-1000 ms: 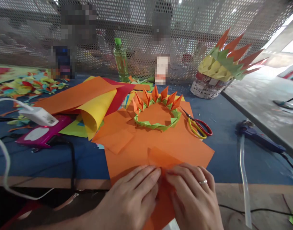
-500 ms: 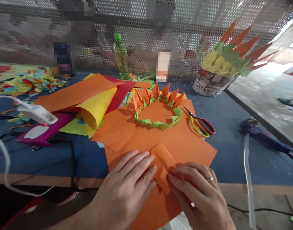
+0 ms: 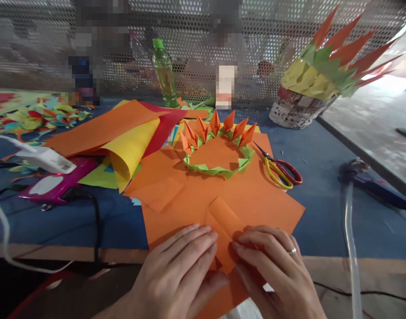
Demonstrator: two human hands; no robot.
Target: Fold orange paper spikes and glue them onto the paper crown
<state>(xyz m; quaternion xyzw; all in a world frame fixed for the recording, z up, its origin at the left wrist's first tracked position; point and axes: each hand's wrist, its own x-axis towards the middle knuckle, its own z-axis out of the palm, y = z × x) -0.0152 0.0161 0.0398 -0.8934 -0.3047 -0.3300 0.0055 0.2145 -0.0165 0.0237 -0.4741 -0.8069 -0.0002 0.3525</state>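
A small folded piece of orange paper (image 3: 226, 217) lies slantwise on a large orange sheet (image 3: 265, 204) in front of me. My left hand (image 3: 179, 266) rests flat along its left side, fingers stretched out and thumb near its lower end. At the right edge, my right hand (image 3: 276, 261), with a ring on one finger, pinches the folded paper between bent fingers and thumb. Just beyond stands a ring of folded green paper (image 3: 219, 170) topped with orange paper points. Scissors (image 3: 280, 170) with red and yellow handles lie right of it, blades apart.
Rolled coloured sheets (image 3: 99, 126) and paper scraps (image 3: 40, 117) cover the left. A purple device (image 3: 58, 181) with cables sits nearer. A green bottle (image 3: 164, 73), a decorated paper basket (image 3: 302, 95) and a glue gun (image 3: 378, 186) with a clear glue stick are around the table (image 3: 325, 221).
My left hand has slid slightly toward me along the folded paper, and its thumb now reaches further right. The right hand keeps its pinch. The view has shifted a little.
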